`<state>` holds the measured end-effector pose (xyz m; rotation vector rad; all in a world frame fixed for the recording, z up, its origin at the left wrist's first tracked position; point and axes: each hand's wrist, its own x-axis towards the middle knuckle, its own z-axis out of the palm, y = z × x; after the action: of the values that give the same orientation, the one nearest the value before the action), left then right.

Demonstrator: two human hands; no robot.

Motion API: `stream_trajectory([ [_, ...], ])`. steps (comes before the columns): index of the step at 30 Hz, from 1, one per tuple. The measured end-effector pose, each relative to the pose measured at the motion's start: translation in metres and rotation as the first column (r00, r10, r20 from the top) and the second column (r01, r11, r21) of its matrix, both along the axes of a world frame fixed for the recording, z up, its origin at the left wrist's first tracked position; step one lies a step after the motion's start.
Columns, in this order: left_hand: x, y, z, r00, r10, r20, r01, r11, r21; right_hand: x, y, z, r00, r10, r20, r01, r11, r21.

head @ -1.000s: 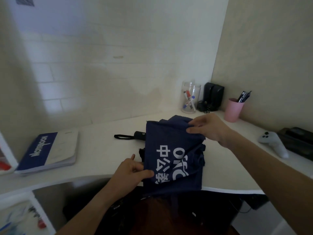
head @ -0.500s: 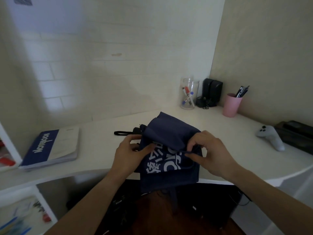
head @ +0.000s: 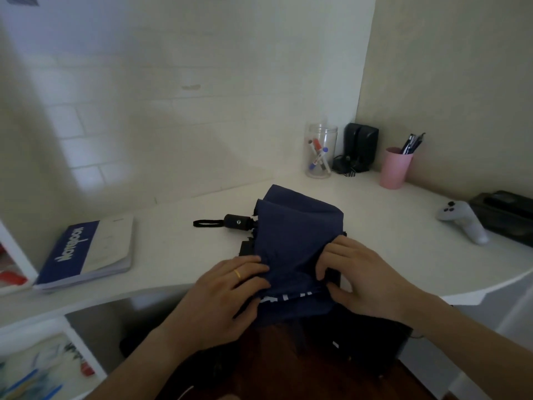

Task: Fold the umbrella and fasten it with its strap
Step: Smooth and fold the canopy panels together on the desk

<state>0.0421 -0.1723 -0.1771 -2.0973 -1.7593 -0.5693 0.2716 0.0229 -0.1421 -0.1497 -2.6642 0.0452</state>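
Note:
A collapsed navy umbrella (head: 297,226) lies on the white desk (head: 178,243), its loose canopy bunched and hanging over the front edge. Its black handle (head: 238,221) with a wrist loop (head: 206,223) points left. My left hand (head: 227,295), wearing a gold ring, pinches the fabric at the near left. My right hand (head: 360,275) grips the fabric at the near right. A strip of white lettering shows between the hands. The fastening strap is not visible.
A blue and white notebook (head: 86,255) lies at the left. At the back right stand a clear jar of markers (head: 320,151), black speakers (head: 360,147) and a pink pen cup (head: 394,168). A grey controller (head: 464,220) and a black box (head: 507,217) sit at the right.
Both hands have moved toward the desk's front edge and folded the canopy over, so most of the white lettering is now hidden. The handle shows more clearly.

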Motion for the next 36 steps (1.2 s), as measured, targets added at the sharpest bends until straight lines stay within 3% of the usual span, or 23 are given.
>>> stream_trajectory([
  [3, -0.003, 0.003, -0.005, 1.000, -0.006, -0.001, 0.006, 1.000, -0.022, 0.003, -0.011, 0.005, 0.968, -0.060, -0.244, 0.017, 0.984, -0.175],
  [5, -0.007, 0.004, -0.007, 1.000, -0.023, -0.010, 0.023, 0.998, -0.062, 0.001, -0.014, 0.000, 0.954, -0.109, -0.280, 0.043, 0.971, -0.234],
  [10, -0.013, 0.020, -0.004, 0.999, -0.001, -0.040, -0.002, 0.997, -0.081, -0.008, 0.011, -0.026, 0.973, -0.214, 0.090, 0.226, 0.963, -0.149],
  [14, -0.011, 0.040, 0.008, 0.998, 0.042, 0.039, -0.036, 0.991, -0.130, -0.022, 0.038, -0.013, 0.965, -0.226, 0.134, 0.251, 0.944, -0.214],
  [17, -0.016, 0.047, 0.012, 0.968, 0.112, 0.223, -0.060, 0.971, -0.230, -0.029, 0.051, -0.005, 0.966, -0.179, 0.189, 0.227, 0.933, -0.278],
  [19, -0.019, 0.051, 0.017, 0.902, 0.170, 0.396, -0.051, 0.955, -0.294, -0.031, 0.055, -0.004, 0.973, -0.151, 0.174, 0.204, 0.915, -0.348],
  [22, -0.016, 0.055, 0.020, 0.633, 0.211, 0.745, -0.030, 0.968, -0.249, -0.030, 0.054, -0.005, 0.985, -0.155, 0.069, 0.170, 0.882, -0.440],
  [24, -0.012, 0.060, 0.020, 0.519, 0.222, 0.826, -0.185, 0.972, -0.145, -0.029, 0.048, -0.009, 0.990, -0.134, 0.051, 0.143, 0.897, -0.418],
  [27, -0.001, 0.068, 0.020, 0.522, 0.250, 0.815, -0.346, 0.936, -0.066, -0.025, 0.039, -0.016, 0.993, -0.118, 0.019, 0.117, 0.935, -0.335],
  [33, 0.010, 0.070, 0.022, 0.596, 0.073, 0.800, -0.238, 0.967, 0.089, -0.015, 0.030, -0.016, 0.988, -0.102, -0.120, 0.091, 0.991, -0.096],
  [36, 0.010, 0.065, 0.022, 0.525, 0.013, 0.851, -0.223, 0.967, 0.122, -0.013, 0.026, -0.016, 0.983, -0.091, -0.160, 0.095, 0.995, 0.022],
])
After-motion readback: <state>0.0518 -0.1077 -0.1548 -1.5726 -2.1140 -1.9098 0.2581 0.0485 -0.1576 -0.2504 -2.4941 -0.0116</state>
